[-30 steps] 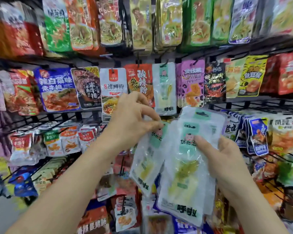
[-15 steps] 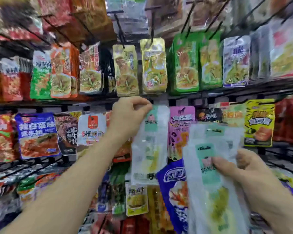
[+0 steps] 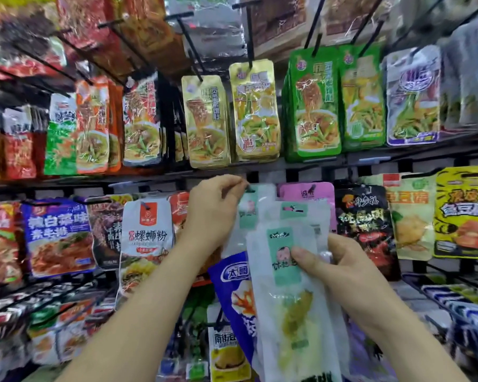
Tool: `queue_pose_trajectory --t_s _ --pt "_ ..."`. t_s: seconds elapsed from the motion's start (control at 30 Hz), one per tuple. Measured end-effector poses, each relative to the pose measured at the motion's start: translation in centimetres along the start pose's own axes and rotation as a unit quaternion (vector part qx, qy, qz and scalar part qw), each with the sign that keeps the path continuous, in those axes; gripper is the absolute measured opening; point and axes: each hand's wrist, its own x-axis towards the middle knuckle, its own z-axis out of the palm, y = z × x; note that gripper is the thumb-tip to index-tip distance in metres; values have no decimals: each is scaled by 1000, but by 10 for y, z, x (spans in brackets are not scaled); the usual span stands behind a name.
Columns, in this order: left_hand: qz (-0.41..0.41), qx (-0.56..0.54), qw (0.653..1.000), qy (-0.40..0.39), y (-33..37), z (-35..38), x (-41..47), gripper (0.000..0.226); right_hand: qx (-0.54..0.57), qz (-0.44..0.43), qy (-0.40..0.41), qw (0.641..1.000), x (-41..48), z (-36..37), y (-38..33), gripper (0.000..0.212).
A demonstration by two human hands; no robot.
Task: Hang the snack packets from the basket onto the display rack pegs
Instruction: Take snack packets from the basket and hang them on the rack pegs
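Note:
My left hand pinches the top of a clear snack packet with a mint-green label and holds it up against a black peg in the middle row of the display rack. My right hand grips a fanned stack of the same clear packets, thumb pressed on the front label. Yellow-green food shows through the front packet's lower half. The basket is out of view.
The rack is packed with hanging packets: gold and green ones in the row above, a white packet to the left, pink and black ones to the right. A blue packet hangs just below my hands.
My left hand has carried one packet from chest height up to the middle-row peg. My view has tilted upward, and my right hand stays lower with the stack.

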Motion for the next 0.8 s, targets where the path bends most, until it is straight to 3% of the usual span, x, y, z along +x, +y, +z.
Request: queue_pose_trajectory --t_s 0.17,0.3,0.37,0.53,0.63,0.8 --pt "-21 -37 999 -14 -7 10 -2 16 -12 17 12 1000 12 4 12 26" --pt "-50 -91 993 -63 -18 5 -23 49 -2 9 39 999 15 6 19 17" --pt "-36 -45 994 -88 -24 2 -29 56 -6 2 52 999 15 5 20 16" --pt "-15 86 990 -114 -31 4 -25 36 20 4 117 993 14 6 24 18" --pt "-12 121 982 -147 -27 5 -21 35 1 8 134 991 10 8 24 7" --pt "-36 50 985 -161 -27 -7 -26 44 -41 4 176 983 3 11 22 11"
